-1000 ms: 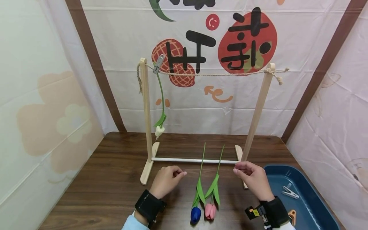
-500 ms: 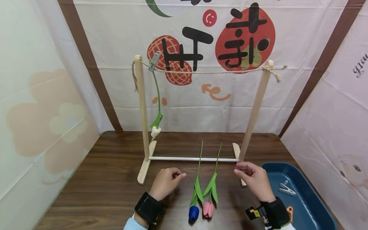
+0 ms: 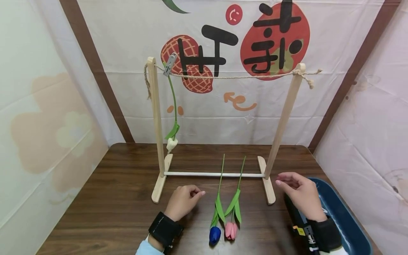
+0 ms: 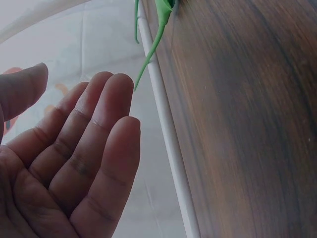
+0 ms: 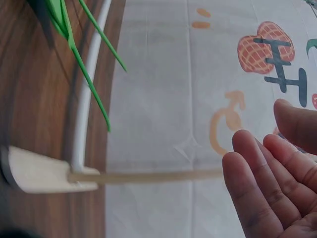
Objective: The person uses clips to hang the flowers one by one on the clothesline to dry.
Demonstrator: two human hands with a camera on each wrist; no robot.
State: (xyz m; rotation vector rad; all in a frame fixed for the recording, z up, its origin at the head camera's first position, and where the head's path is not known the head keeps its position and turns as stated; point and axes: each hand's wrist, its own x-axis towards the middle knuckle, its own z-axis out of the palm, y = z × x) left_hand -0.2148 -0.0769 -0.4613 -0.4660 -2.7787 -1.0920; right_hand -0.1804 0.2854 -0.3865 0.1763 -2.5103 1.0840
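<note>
A wooden rack (image 3: 157,120) stands on the table with a rope (image 3: 236,77) strung between its posts. A grey clip (image 3: 169,64) pins a white tulip (image 3: 171,143) upside down to the rope. A blue tulip (image 3: 215,234) and a pink tulip (image 3: 231,230) lie side by side in front of the rack, stems over its white crossbar (image 3: 213,174). My left hand (image 3: 185,200) hovers left of them, fingers relaxed and empty (image 4: 94,144). My right hand (image 3: 301,194) hovers right of the rack's right foot, also empty (image 5: 267,183).
A blue tray (image 3: 345,221) sits at the table's right edge, partly behind my right hand. Printed fabric walls (image 3: 223,88) close in the back and sides. The wooden tabletop (image 3: 111,198) stretches left of the rack.
My right hand has moved to the right, away from the rack's right foot toward the blue tray. The left hand has stayed put. The view has shifted slightly.
</note>
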